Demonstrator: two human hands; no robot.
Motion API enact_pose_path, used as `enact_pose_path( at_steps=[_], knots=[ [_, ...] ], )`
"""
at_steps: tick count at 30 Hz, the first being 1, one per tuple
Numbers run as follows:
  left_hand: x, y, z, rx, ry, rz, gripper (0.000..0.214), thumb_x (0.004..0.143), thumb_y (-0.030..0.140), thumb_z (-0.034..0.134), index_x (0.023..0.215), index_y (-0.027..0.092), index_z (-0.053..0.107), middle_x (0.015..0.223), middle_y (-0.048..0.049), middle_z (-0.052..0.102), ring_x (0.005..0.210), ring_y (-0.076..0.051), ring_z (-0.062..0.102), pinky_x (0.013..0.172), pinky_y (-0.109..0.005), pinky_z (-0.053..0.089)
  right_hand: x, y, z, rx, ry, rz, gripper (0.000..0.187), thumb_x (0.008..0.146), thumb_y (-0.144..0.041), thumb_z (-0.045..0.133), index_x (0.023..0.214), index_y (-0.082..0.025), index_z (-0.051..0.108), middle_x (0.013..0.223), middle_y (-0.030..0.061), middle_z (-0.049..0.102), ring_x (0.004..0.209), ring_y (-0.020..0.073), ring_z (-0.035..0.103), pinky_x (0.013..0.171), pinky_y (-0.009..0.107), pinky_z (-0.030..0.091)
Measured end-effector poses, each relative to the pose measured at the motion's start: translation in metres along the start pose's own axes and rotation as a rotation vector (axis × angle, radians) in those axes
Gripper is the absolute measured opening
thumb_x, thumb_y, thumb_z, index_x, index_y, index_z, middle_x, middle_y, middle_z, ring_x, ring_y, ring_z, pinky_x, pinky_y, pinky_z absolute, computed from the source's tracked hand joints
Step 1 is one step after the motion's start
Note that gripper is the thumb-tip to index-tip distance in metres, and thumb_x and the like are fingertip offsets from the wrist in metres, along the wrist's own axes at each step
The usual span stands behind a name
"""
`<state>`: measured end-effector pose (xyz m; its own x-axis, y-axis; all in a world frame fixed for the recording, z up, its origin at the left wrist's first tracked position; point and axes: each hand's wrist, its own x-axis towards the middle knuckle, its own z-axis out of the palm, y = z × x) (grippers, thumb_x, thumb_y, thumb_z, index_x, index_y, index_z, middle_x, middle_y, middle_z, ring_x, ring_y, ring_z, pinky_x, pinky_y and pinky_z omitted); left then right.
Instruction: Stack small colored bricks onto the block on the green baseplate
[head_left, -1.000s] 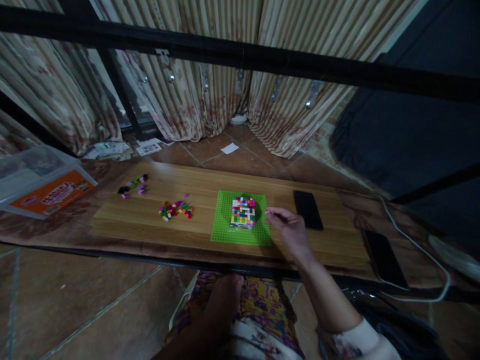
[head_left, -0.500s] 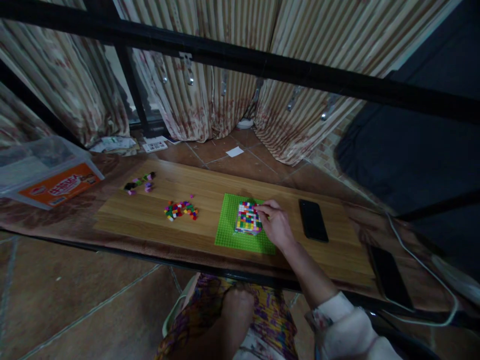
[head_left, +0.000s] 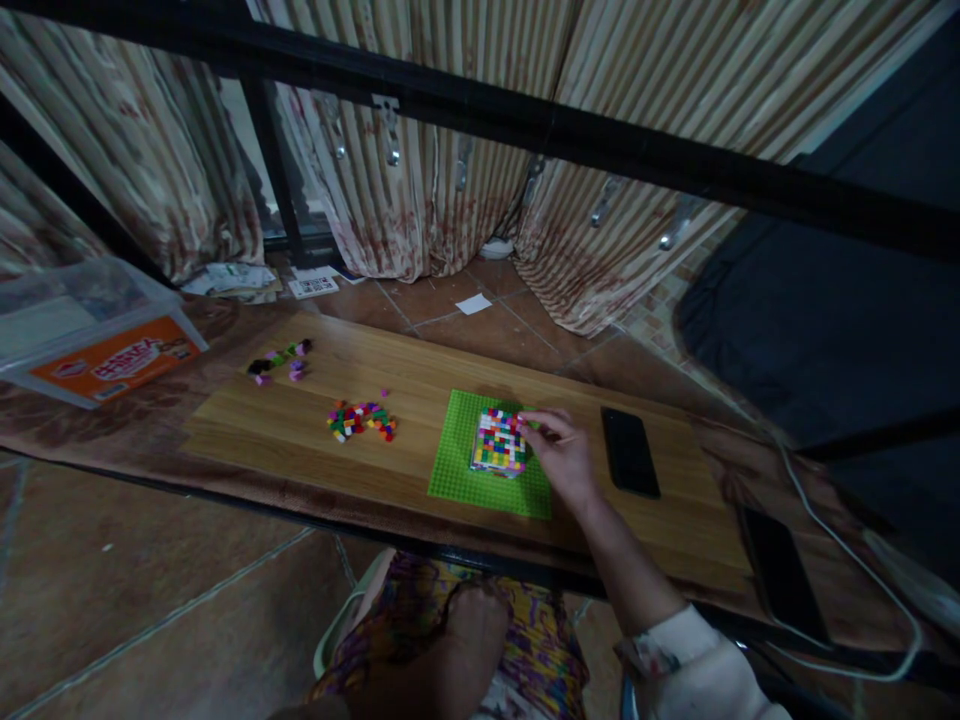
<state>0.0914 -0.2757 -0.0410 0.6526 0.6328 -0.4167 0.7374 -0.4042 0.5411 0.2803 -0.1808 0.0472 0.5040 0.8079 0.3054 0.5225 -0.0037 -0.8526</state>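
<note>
A block built of many small coloured toy bricks [head_left: 498, 444] stands on a bright green studded baseplate [head_left: 452, 470]. At the block's far right top corner is my right hand [head_left: 562, 455], thumb and forefinger pinched together against it. Whatever sits between those fingertips is too small to make out. My left hand [head_left: 478, 610] rests in my lap on the patterned cloth [head_left: 405, 615], curled into a fist with its inside hidden. Left of the baseplate lies a pile of loose coloured bricks [head_left: 360, 422], with a single pink brick [head_left: 385, 392] just behind it.
Small dark, green and purple pieces [head_left: 281, 362] lie at the wooden board's [head_left: 255, 430] far left. A clear plastic box [head_left: 112, 350] with an orange label stands beyond. One black phone [head_left: 630, 452] lies right of my hand, another [head_left: 784, 575] farther right near a white cable [head_left: 847, 530].
My right hand stays at the block's corner, its fingers now slightly nearer the right edge. My left hand remains in my lap. The view has shifted slightly.
</note>
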Motion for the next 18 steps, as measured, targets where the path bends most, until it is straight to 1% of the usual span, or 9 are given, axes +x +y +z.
enact_pose_path(
  at_steps=[3, 5, 7, 10, 11, 13, 15, 16, 18],
  knots=[
    [0.002, -0.002, -0.005, -0.083, -0.005, 0.01, 0.024, 0.07, 0.0, 0.048, 0.072, 0.009, 0.07, 0.071, -0.0214, 0.063, 0.075, -0.031, 0.061, 0.068, -0.039, 0.041, 0.002, 0.009, 0.001, 0.078, 0.099, 0.106, 0.027, 0.075, -0.038, 0.064, 0.096, -0.022, 0.07, 0.091, 0.0035, 0.066, 0.074, 0.0141, 0.056, 0.071, 0.03, 0.047],
    [0.001, -0.005, -0.01, -0.133, -0.011, 0.027, 0.022, 0.07, 0.002, 0.049, 0.068, 0.011, 0.069, 0.067, -0.0192, 0.063, 0.073, -0.029, 0.061, 0.068, -0.038, 0.042, 0.003, 0.014, 0.005, 0.128, 0.123, 0.172, 0.031, 0.074, -0.04, 0.064, 0.098, -0.021, 0.069, 0.092, 0.0044, 0.068, 0.075, 0.0148, 0.058, 0.073, 0.032, 0.047],
    [-0.002, -0.009, -0.016, -0.174, -0.017, 0.043, 0.022, 0.07, 0.004, 0.048, 0.067, 0.011, 0.069, 0.066, -0.0188, 0.064, 0.071, -0.027, 0.061, 0.069, -0.038, 0.043, 0.003, 0.016, 0.01, 0.164, 0.118, 0.22, 0.035, 0.072, -0.042, 0.065, 0.099, -0.019, 0.069, 0.092, 0.0052, 0.069, 0.076, 0.0158, 0.059, 0.073, 0.032, 0.048],
    [-0.01, -0.017, -0.028, -0.225, -0.037, 0.08, 0.016, 0.066, 0.007, 0.053, 0.067, 0.012, 0.068, 0.067, -0.0181, 0.065, 0.07, -0.027, 0.06, 0.07, -0.038, 0.043, 0.003, 0.015, 0.017, 0.194, 0.094, 0.263, 0.037, 0.069, -0.042, 0.068, 0.097, -0.018, 0.069, 0.089, 0.006, 0.07, 0.075, 0.0167, 0.061, 0.072, 0.032, 0.049],
    [-0.012, -0.019, -0.033, -0.239, -0.043, 0.094, 0.014, 0.065, 0.008, 0.055, 0.068, 0.013, 0.068, 0.068, -0.0169, 0.065, 0.07, -0.026, 0.06, 0.07, -0.037, 0.043, 0.002, 0.014, 0.019, 0.206, 0.087, 0.275, 0.037, 0.069, -0.042, 0.068, 0.096, -0.017, 0.069, 0.088, 0.0062, 0.07, 0.075, 0.0169, 0.061, 0.071, 0.032, 0.05],
    [-0.015, -0.023, -0.044, -0.297, -0.062, 0.114, 0.012, 0.069, 0.013, 0.055, 0.068, 0.016, 0.067, 0.067, -0.0123, 0.064, 0.066, -0.023, 0.058, 0.066, -0.033, 0.042, 0.001, 0.013, 0.021, 0.234, 0.078, 0.294, 0.036, 0.068, -0.042, 0.068, 0.093, -0.017, 0.07, 0.087, 0.0065, 0.071, 0.074, 0.0172, 0.063, 0.071, 0.032, 0.05],
    [-0.016, -0.023, -0.056, -0.446, -0.1, 0.106, 0.015, 0.075, 0.02, 0.052, 0.066, 0.017, 0.065, 0.062, -0.0068, 0.061, 0.06, -0.018, 0.054, 0.06, -0.029, 0.04, 0.0, 0.013, 0.022, 0.266, 0.081, 0.307, 0.036, 0.067, -0.043, 0.069, 0.092, -0.017, 0.07, 0.086, 0.0062, 0.072, 0.074, 0.0175, 0.064, 0.071, 0.033, 0.051],
    [-0.016, -0.022, -0.062, -0.553, -0.126, 0.079, 0.018, 0.077, 0.024, 0.051, 0.065, 0.018, 0.063, 0.059, -0.0044, 0.059, 0.057, -0.017, 0.052, 0.057, -0.027, 0.038, 0.0, 0.013, 0.022, 0.279, 0.085, 0.309, 0.036, 0.066, -0.043, 0.07, 0.091, -0.018, 0.071, 0.085, 0.006, 0.072, 0.073, 0.0177, 0.064, 0.071, 0.033, 0.052],
    [-0.014, -0.018, -0.075, -0.749, -0.146, -0.018, 0.021, 0.078, 0.029, 0.051, 0.064, 0.017, 0.06, 0.054, -0.0002, 0.052, 0.051, -0.013, 0.045, 0.051, -0.024, 0.033, 0.0, 0.014, 0.022, 0.292, 0.086, 0.308, 0.036, 0.065, -0.043, 0.071, 0.091, -0.018, 0.071, 0.085, 0.0058, 0.072, 0.073, 0.0179, 0.065, 0.071, 0.034, 0.052]
  ],
)
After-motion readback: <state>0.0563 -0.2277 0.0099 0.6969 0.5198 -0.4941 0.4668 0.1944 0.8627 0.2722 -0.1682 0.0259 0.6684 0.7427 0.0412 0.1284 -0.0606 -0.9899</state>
